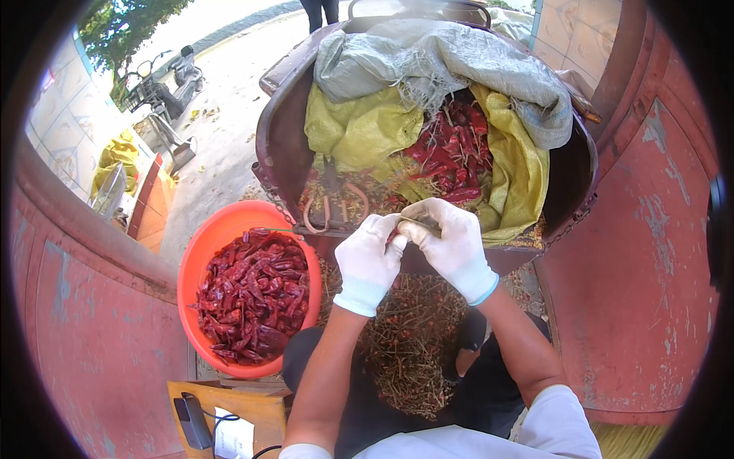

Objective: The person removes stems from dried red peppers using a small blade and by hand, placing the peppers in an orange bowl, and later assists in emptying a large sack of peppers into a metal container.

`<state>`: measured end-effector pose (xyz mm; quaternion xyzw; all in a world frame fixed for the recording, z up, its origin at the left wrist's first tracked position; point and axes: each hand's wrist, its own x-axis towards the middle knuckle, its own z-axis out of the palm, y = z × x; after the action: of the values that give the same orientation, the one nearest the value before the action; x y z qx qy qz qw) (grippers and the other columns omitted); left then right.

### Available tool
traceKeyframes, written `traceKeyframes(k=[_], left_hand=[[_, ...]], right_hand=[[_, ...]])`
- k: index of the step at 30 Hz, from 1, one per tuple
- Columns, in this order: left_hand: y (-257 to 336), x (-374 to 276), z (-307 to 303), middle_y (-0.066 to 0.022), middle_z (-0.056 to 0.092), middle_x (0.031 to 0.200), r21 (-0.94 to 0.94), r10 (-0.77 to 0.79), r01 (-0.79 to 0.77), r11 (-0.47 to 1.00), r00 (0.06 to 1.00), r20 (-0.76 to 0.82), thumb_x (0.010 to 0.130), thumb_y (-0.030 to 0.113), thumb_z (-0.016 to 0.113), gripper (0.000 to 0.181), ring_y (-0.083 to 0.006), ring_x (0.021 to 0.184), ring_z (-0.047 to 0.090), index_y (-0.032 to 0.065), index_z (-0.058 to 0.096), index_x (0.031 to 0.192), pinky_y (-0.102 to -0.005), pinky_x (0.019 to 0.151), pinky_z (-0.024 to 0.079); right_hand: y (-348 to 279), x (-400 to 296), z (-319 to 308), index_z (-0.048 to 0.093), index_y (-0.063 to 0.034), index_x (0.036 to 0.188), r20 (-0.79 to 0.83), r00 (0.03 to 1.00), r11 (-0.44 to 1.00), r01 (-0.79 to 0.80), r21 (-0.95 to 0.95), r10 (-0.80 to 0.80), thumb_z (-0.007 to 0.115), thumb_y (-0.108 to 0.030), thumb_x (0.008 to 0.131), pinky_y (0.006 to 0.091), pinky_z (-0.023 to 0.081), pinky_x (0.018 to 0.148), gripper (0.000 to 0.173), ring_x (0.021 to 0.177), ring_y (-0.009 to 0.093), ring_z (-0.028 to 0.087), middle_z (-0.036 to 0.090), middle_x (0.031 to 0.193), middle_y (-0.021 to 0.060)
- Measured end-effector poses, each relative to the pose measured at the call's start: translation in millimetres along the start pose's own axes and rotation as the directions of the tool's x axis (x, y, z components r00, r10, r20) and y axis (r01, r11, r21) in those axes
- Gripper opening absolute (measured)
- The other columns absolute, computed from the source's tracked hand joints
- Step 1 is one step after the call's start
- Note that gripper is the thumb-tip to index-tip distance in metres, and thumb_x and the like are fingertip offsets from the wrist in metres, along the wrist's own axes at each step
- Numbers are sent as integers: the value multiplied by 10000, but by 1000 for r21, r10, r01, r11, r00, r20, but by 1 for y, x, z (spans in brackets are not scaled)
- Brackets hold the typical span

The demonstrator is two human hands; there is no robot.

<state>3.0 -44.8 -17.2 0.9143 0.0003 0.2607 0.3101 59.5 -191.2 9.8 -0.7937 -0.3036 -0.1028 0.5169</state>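
Observation:
My left hand (pixel 367 258) and my right hand (pixel 453 244), both in white knit gloves, meet in front of a metal cart bed (pixel 281 132). Fingertips of both pinch a small dried chili, mostly hidden; a bit of red shows by the left fingers and a thin stem (pixel 410 219) by the right. Just beyond, dried red chilies (pixel 456 146) spill from a yellow woven sack (pixel 361 123) in the bed. To the left, an orange plastic basin (pixel 192 252) holds a heap of dried red chilies (pixel 252 298). Below my hands, cut stems (pixel 407 344) cover the ground between my legs.
Grey-white woven sacking (pixel 447 54) drapes over the cart's far side. Red metal door leaves (pixel 636 275) flank me. A wooden stool (pixel 264 413) at lower left carries a dark device (pixel 192 421) with a cable. Outside are a dustpan (pixel 182 154), a parked two-wheeler (pixel 166 86) and a person's legs (pixel 319 12).

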Motion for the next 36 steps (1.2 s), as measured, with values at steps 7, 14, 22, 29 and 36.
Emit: traceKeyframes(k=[7,14,22,29,36], left_hand=[[6,-2,-12,-27,659,812,-787,-289,215,578,956,50,948,104,657,133,-73,631,583,-4,702,1012,-216,603,470],[-15,-1,-35,-14,646,798,-694,-366,266,669,931,4,911,189,696,209,-69,669,592,-5,705,987,-232,597,489],[-7,-3,-11,-123,734,1054,-517,-144,184,836,983,118,800,232,808,512,-140,892,687,21,672,1246,-292,823,545],[-5,-2,-5,-89,728,908,-546,-153,207,812,978,142,875,184,740,303,-112,727,678,-6,711,1109,-265,684,539],[5,-2,-7,-40,693,887,-739,-171,348,577,936,308,869,171,766,304,-69,775,609,-23,702,1095,-234,693,498]], right_hand=[[29,18,-17,650,-15,1064,85,880,467,-327,822,466,679,-205,957,265,568,665,220,756,122,655,686,953,67],[27,23,-24,642,-28,1073,83,881,479,-330,813,466,645,-213,983,251,566,663,206,758,105,650,683,952,50],[2,12,-5,611,-12,1058,208,907,485,-377,789,366,623,-231,997,255,560,653,228,755,107,647,669,930,57],[27,10,2,589,-38,1040,365,861,177,-445,878,354,612,-226,1005,259,535,632,192,721,100,628,647,896,46],[27,10,-3,585,-46,1069,367,880,133,-420,898,302,615,-234,1001,252,527,645,202,705,97,612,634,886,31]])
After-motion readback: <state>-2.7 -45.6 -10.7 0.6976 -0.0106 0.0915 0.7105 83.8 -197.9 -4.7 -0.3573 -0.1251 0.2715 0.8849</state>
